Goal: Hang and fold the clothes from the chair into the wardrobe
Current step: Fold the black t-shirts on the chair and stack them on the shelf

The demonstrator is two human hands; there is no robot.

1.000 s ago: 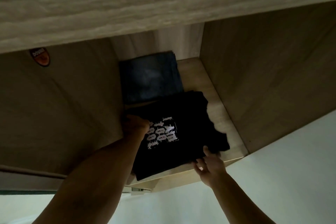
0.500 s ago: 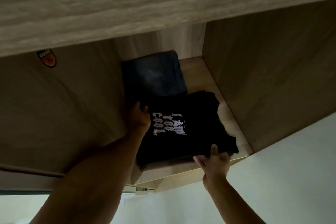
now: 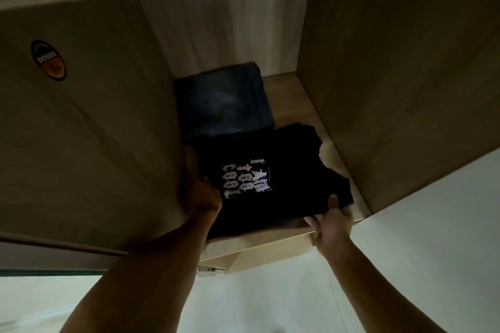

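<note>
A folded black T-shirt (image 3: 284,159) with a white print lies on the front of a wooden wardrobe shelf (image 3: 295,94). My left hand (image 3: 201,196) holds its left edge, thumb on top. My right hand (image 3: 331,217) grips its front right corner, thumb on the cloth and fingers underneath at the shelf's front edge. Behind the shirt, folded dark blue jeans (image 3: 224,101) lie at the back of the same shelf.
The shelf compartment is narrow, walled by a wooden panel on the left with a round sticker (image 3: 48,59) and a wooden panel on the right (image 3: 392,76). Another board runs overhead. A pale floor shows below.
The T-shirt has slid a little deeper onto the shelf with both hands on it. My left hand moved from the shirt's far left corner back to its near left edge.
</note>
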